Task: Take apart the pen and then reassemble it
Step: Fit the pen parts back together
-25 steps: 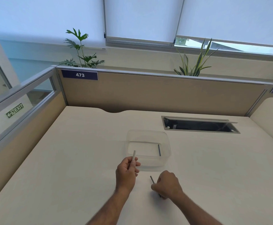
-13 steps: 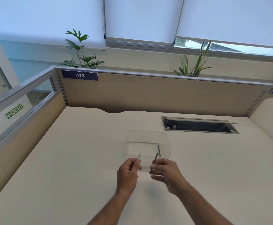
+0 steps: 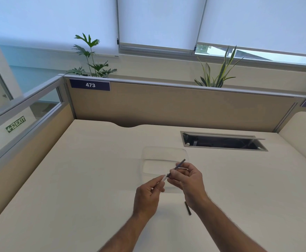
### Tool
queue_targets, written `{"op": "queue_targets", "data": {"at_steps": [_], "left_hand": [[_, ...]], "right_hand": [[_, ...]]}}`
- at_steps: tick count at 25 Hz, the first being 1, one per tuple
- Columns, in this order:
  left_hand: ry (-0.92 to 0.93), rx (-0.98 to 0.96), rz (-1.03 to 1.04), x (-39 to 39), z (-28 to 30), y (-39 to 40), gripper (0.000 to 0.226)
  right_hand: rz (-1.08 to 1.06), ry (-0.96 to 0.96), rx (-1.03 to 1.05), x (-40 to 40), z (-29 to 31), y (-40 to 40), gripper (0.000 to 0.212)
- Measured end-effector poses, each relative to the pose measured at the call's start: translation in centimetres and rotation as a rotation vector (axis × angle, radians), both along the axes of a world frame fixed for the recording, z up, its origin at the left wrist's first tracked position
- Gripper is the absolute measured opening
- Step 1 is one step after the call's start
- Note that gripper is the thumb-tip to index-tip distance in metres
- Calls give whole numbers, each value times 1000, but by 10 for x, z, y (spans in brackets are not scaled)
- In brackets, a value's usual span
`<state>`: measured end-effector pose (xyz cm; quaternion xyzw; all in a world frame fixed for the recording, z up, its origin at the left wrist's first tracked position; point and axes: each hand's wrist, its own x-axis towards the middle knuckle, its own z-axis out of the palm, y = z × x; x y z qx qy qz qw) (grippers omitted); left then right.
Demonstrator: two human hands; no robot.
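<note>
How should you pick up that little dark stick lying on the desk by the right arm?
Pinch the dark stick around its middle, coming straight down from above. It lies flat and thin on the desk, and its long sides are clear, though the right hand's wrist is close by.

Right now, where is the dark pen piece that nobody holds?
In the head view, the dark pen piece lies on the desk, just beside the right wrist.

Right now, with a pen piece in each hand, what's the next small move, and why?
Probably push the thin dark piece in the right hand further into the white barrel held by the left hand: their ends already meet, in line. Another dark piece waits on the desk.
</note>
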<state>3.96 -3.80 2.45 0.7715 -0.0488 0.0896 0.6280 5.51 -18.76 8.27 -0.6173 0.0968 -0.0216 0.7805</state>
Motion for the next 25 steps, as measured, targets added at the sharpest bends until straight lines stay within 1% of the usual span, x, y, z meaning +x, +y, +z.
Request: {"op": "queue_targets", "data": {"at_steps": [3, 9, 14, 16, 20, 24, 25], "left_hand": [[-12, 26, -7, -1, 2, 1, 30], [-19, 25, -2, 0, 2, 1, 30], [9, -7, 16, 1, 0, -1, 20], [9, -5, 13, 1, 0, -1, 15], [6, -18, -3, 1, 0, 0, 11], [20, -44, 23, 0, 1, 2, 10], [28, -50, 29, 0, 1, 3, 12]], "right_hand": [[11, -13, -6, -1, -4, 1, 24], [34, -7, -67, -1, -5, 1, 20], [68, 39, -140, -5, -7, 2, 6], [76, 53, -155, -7, -9, 3, 6], [124, 32, -305, -11, -10, 6, 3], [104, 25, -357, -13, -12, 2, 23], [89, 39, -372, -13, -14, -2, 24]]}}
